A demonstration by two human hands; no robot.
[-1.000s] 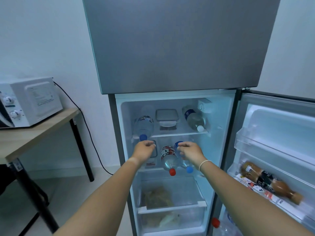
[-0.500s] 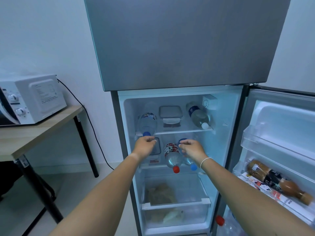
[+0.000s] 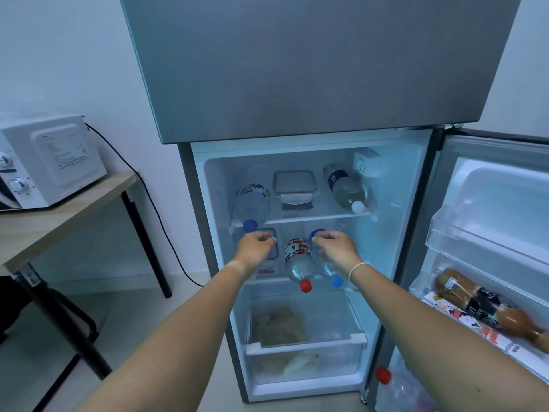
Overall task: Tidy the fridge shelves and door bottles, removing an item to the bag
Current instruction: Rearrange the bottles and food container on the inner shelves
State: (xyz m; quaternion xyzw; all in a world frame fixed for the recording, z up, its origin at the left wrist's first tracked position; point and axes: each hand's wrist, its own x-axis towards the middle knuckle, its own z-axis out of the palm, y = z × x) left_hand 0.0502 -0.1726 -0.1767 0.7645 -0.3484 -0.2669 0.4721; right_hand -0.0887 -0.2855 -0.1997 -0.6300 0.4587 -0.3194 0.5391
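The fridge's lower compartment [image 3: 413,233] stands open. On the middle shelf lie a red-capped bottle [image 3: 298,263] and a blue-capped bottle [image 3: 331,273], caps toward me. My right hand [image 3: 337,248] curls over the blue-capped bottle's far end. My left hand [image 3: 257,248] is curled in front of a lidded container [image 3: 274,243] at the shelf's left; its grip is hidden. The top shelf holds another blue-capped bottle [image 3: 251,203], a grey-lidded box [image 3: 294,184] and a white-capped bottle [image 3: 346,188]. No bag is in view.
The open door [image 3: 490,203] at right carries a brown bottle [image 3: 490,307] lying on a colourful packet [image 3: 493,337], with a red-capped bottle [image 3: 386,379] at the bottom. A crisper drawer [image 3: 306,346] holds bagged greens. A microwave [image 3: 50,162] sits on a wooden table [image 3: 74,200] at left.
Both hands stay at the same spots on the middle shelf. The view has shifted slightly, so the fridge sits a little further right in the frame.
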